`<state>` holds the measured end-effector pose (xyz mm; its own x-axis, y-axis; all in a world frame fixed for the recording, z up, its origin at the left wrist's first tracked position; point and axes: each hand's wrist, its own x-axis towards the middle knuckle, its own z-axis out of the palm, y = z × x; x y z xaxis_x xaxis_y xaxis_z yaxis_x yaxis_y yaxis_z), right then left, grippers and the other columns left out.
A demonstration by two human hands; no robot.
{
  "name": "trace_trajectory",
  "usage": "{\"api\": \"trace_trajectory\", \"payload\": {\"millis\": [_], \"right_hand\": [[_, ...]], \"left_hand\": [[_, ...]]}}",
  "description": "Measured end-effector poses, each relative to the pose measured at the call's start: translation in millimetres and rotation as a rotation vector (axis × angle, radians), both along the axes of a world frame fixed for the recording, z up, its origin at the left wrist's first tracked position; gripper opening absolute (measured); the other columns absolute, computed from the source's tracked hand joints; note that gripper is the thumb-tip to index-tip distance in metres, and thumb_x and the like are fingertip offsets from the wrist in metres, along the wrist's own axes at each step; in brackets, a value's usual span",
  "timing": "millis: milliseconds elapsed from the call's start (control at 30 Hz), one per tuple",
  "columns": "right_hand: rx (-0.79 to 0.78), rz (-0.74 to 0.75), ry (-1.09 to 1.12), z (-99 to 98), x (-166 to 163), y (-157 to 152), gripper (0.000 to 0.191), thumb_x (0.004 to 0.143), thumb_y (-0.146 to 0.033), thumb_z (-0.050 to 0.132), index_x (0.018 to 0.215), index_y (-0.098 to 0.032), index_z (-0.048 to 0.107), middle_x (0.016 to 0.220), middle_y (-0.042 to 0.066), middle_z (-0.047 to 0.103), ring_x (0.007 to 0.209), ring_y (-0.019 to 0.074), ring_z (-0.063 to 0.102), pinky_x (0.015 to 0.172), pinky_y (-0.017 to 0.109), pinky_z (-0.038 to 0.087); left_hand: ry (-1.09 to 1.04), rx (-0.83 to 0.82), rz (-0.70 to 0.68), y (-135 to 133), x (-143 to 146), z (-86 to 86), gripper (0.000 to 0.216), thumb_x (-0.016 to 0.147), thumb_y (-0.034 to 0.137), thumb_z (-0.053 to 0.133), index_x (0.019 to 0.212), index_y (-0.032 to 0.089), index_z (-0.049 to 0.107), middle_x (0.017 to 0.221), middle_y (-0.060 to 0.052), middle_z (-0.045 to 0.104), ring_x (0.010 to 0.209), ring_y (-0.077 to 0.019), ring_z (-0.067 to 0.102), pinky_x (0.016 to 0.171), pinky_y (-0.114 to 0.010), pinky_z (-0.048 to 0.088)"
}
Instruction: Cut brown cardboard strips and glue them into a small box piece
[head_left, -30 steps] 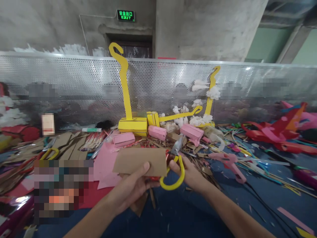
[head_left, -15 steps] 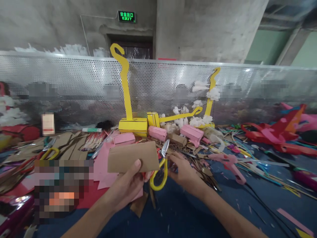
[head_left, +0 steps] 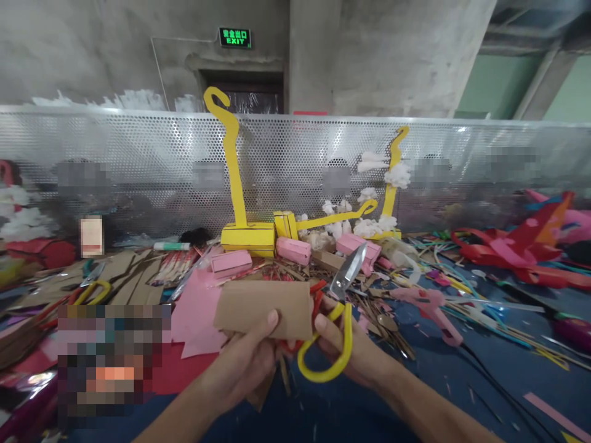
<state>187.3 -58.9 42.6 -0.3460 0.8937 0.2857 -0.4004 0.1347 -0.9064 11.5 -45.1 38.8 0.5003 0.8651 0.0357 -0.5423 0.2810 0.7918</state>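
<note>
My left hand (head_left: 247, 360) pinches the lower edge of a brown cardboard rectangle (head_left: 263, 304), thumb on its front face, holding it up over the blue table. My right hand (head_left: 355, 351) grips yellow-handled scissors (head_left: 330, 332) just right of the cardboard, fingers through the yellow loop. The steel blades (head_left: 348, 271) point up and to the right, with one blade at the cardboard's right edge. Something red shows between the card and the scissors.
Yellow cardboard hook figures (head_left: 237, 184) on box bases, pink boxes (head_left: 293, 249) and white cotton tufts stand before a perforated metal screen (head_left: 138, 166). Cardboard strips, pink paper (head_left: 196, 307), a pink glue gun (head_left: 429, 304), another pair of scissors (head_left: 92, 289) and red paper shapes (head_left: 517, 246) litter the table.
Half a second ago the scissors stood upright close to the card; now my right hand has swung them right and lower, blades tilted right. The cardboard shifted slightly right.
</note>
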Motion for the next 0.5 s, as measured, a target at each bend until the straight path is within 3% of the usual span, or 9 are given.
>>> {"api": "trace_trajectory", "payload": {"millis": [67,167,267,367,433,500], "right_hand": [[-0.044,-0.078,0.021,-0.4,3.8,2.5,0.032,0.081,-0.048,0.076,0.097,-0.025,0.061,0.086,0.003,0.067,0.079,0.0198,0.065,0.073,0.031,0.052],[-0.082,-0.175,0.119,-2.2,10.9,10.4,0.026,0.080,-0.042,0.075,0.089,-0.024,0.059,0.086,0.001,0.064,0.076,0.0172,0.062,0.075,0.031,0.051],[-0.072,-0.227,0.147,-5.0,18.3,19.1,0.023,0.077,-0.036,0.076,0.085,-0.023,0.058,0.071,-0.004,0.054,0.062,0.0129,0.053,0.065,0.027,0.048],[-0.091,-0.247,0.026,-8.8,22.5,22.2,0.028,0.078,-0.040,0.078,0.082,-0.022,0.058,0.063,-0.007,0.046,0.049,0.0084,0.036,0.047,0.021,0.034],[-0.099,-0.232,-0.052,-11.7,22.1,19.2,0.037,0.071,-0.044,0.085,0.074,-0.020,0.057,0.063,-0.006,0.047,0.049,0.0074,0.033,0.044,0.021,0.027],[-0.084,-0.170,-0.143,-14.8,19.9,12.6,0.044,0.065,-0.049,0.089,0.076,-0.019,0.058,0.067,-0.004,0.051,0.054,0.0086,0.039,0.049,0.022,0.031]], "left_hand": [[0.023,0.003,-0.004,1.2,-0.7,-0.3,0.031,0.089,0.039,0.068,0.113,0.019,0.068,0.099,-0.009,0.073,0.085,-0.0212,0.066,0.071,-0.031,0.050],[0.089,-0.053,0.057,7.3,-5.8,2.0,0.035,0.086,0.039,0.070,0.117,0.022,0.066,0.109,-0.010,0.073,0.096,-0.0252,0.067,0.076,-0.036,0.053],[0.099,-0.024,0.294,16.6,-11.9,6.8,0.035,0.075,0.035,0.082,0.102,0.018,0.068,0.096,-0.009,0.074,0.083,-0.0235,0.069,0.071,-0.035,0.055],[0.054,0.086,0.394,23.1,-15.7,12.3,0.033,0.075,0.037,0.081,0.096,0.016,0.066,0.088,-0.006,0.073,0.070,-0.0188,0.067,0.067,-0.034,0.055],[0.027,0.117,0.454,24.1,-16.5,15.6,0.033,0.075,0.038,0.081,0.096,0.017,0.065,0.087,-0.004,0.073,0.063,-0.0154,0.064,0.069,-0.035,0.057],[0.014,0.106,0.515,23.0,-16.3,18.4,0.036,0.074,0.037,0.081,0.100,0.018,0.065,0.087,-0.003,0.073,0.062,-0.0137,0.063,0.073,-0.037,0.058]]}}
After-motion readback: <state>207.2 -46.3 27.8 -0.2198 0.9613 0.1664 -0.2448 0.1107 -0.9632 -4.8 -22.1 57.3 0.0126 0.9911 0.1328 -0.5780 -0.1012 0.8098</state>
